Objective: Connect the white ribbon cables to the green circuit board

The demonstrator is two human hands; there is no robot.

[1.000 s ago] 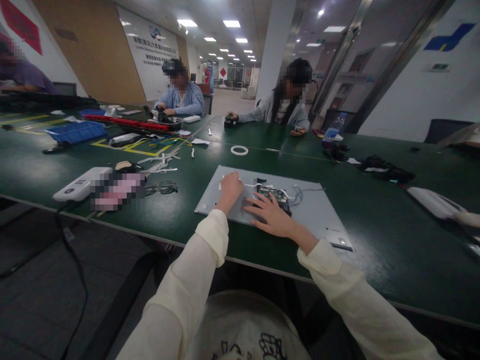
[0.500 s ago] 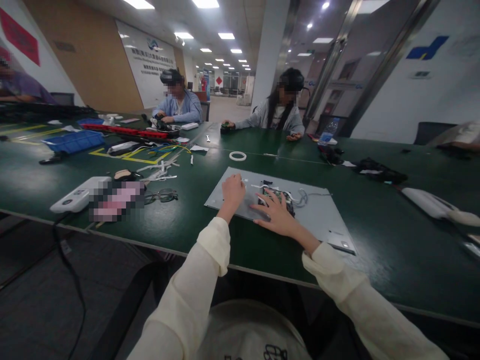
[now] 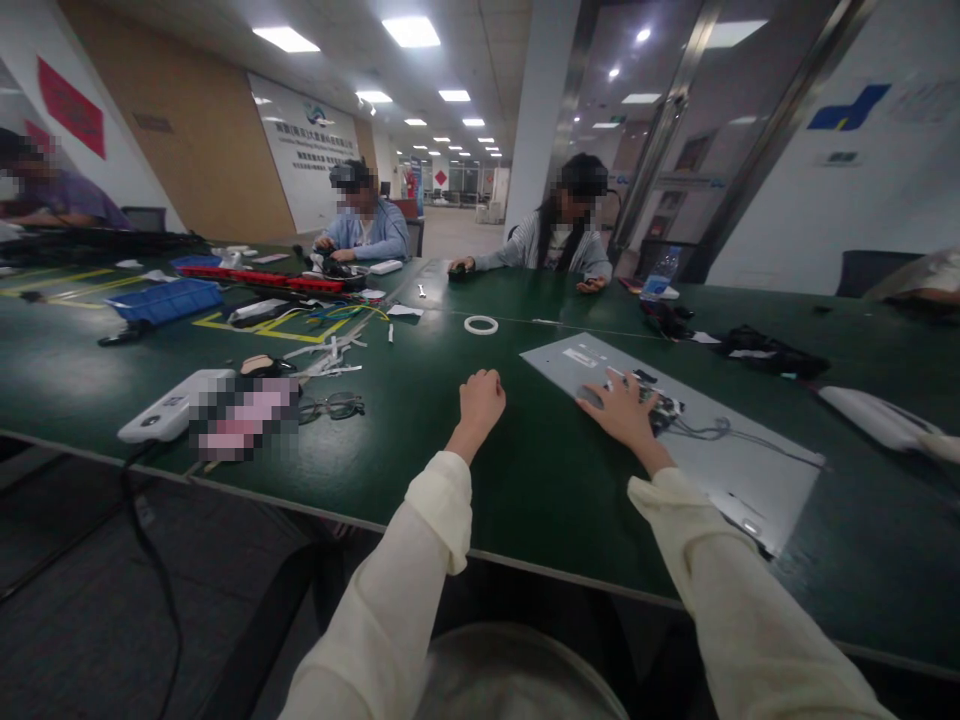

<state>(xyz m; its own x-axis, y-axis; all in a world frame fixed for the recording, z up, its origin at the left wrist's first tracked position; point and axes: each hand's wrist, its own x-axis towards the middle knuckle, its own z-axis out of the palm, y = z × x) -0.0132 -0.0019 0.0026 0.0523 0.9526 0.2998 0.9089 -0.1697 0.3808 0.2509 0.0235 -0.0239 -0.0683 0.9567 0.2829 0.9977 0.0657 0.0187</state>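
Note:
A flat grey panel (image 3: 720, 435) lies at an angle on the green table, right of centre. On it sits a small green circuit board (image 3: 661, 412) with grey cables (image 3: 709, 428) trailing to the right. My right hand (image 3: 624, 412) rests over the board with fingers spread, covering part of it. Left of the panel, apart from it, my left hand (image 3: 481, 405) is closed in a fist over the table. What its fingers may hold is hidden.
A white tape ring (image 3: 481, 325) lies beyond my left hand. Eyeglasses (image 3: 332, 405), a white device (image 3: 176, 405) and paper strips (image 3: 337, 355) lie to the left, with a blue tray (image 3: 165, 300) behind. Across the table (image 3: 420, 480) sit two people; a bottle (image 3: 661, 272) stands at right.
The grey panel with its board has slid right and turned, and my right hand has gone right with it. My left hand, over the panel before, is now over bare table, still closed.

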